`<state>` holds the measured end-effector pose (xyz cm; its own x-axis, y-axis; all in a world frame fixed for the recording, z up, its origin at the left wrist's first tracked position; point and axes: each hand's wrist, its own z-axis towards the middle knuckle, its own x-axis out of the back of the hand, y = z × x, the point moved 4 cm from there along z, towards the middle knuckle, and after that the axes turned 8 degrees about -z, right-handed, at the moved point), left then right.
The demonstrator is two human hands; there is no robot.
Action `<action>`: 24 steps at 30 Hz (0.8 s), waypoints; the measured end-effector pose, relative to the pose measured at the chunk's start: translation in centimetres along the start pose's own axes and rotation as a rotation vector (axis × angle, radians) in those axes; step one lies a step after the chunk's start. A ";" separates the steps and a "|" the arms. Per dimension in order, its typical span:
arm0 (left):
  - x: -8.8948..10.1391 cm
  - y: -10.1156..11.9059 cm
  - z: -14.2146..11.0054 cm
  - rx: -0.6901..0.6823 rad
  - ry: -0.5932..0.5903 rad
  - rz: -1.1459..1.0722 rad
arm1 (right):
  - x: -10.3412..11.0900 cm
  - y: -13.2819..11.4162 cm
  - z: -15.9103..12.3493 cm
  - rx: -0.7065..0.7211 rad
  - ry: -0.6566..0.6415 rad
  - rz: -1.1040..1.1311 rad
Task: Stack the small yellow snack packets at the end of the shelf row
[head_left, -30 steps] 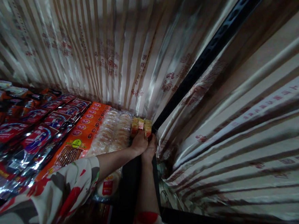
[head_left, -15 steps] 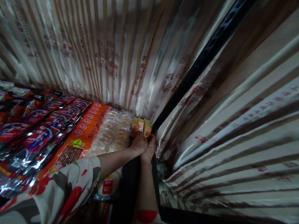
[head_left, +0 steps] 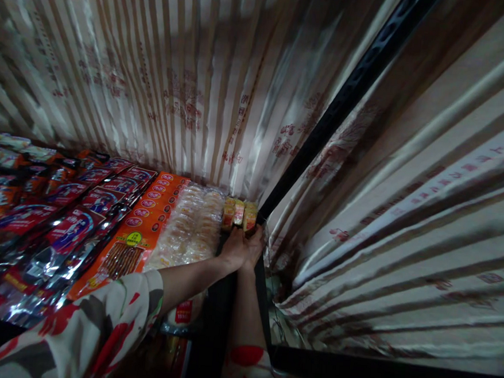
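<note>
Small yellow packets [head_left: 228, 215] with red and pink labels stand in short rows at the far right corner of the dark shelf. My left hand [head_left: 234, 250] is just in front of them, its fingers curled and pressed towards the right hand; what they hold, if anything, is hidden. Close against it, my right hand [head_left: 254, 245] bends its fingers around the front and right side of the rightmost yellow packet. Left of the rows lie clear-wrapped packs of pale round food [head_left: 191, 222]. Both forearms reach in from below in patterned sleeves.
Orange snack packs [head_left: 144, 210] and glossy red-and-purple packs [head_left: 74, 225] lie in rows to the left. A black perforated post [head_left: 330, 119] rises by the corner. Pale printed curtains [head_left: 225, 83] hang behind and to the right. Dark shelf edge [head_left: 222, 302] runs under my arms.
My left hand has drawn slightly down and right, off the middle packets and closer to my right hand. The camera view has shifted slightly; the packets look unmoved.
</note>
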<state>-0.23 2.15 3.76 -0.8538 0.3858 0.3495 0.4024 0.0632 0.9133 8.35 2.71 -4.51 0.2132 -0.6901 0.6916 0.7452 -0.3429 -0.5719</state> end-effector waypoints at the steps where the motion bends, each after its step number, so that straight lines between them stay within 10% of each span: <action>1: 0.3 -0.3 0.0 0.011 -0.005 -0.012 | -0.1 0.1 0.1 -0.016 -0.005 0.019; 24: 2.7 0.2 0.4 -0.007 0.008 -0.002 | 1.4 -2.7 -0.4 0.075 -0.087 0.208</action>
<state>-2.30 3.52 4.82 -0.8574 0.3779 0.3494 0.3984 0.0576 0.9154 6.37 2.42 -2.14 0.4184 -0.6826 0.5992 0.7235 -0.1483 -0.6742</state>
